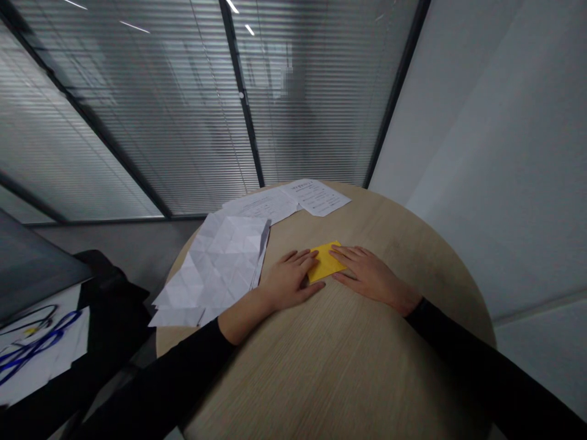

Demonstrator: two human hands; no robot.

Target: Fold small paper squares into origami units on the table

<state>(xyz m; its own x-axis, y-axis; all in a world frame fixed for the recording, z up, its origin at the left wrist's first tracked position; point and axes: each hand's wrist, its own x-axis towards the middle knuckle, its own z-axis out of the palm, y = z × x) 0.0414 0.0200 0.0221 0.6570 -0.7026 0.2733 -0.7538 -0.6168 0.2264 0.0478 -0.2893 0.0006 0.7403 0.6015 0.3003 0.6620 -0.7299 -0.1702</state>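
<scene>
A small folded piece of yellow paper (324, 264) lies flat on the round wooden table (348, 348). My left hand (293, 278) rests over its left side, fingers stretched out and the thumb along the near edge. From the right, my right hand (364, 272) lies on the paper's right side with its fingers extended. Both hands touch the paper against the tabletop, and neither is wrapped round it. The fingers hide parts of the paper's left and right edges.
Creased white sheets (220, 260) cover the table's left side. Printed pages (316, 197) lie at the far edge. Lower left, a blue cord (43, 342) rests on papers beside a dark chair (107, 281). Glass panels with blinds (312, 122) and a white wall (495, 153) stand behind.
</scene>
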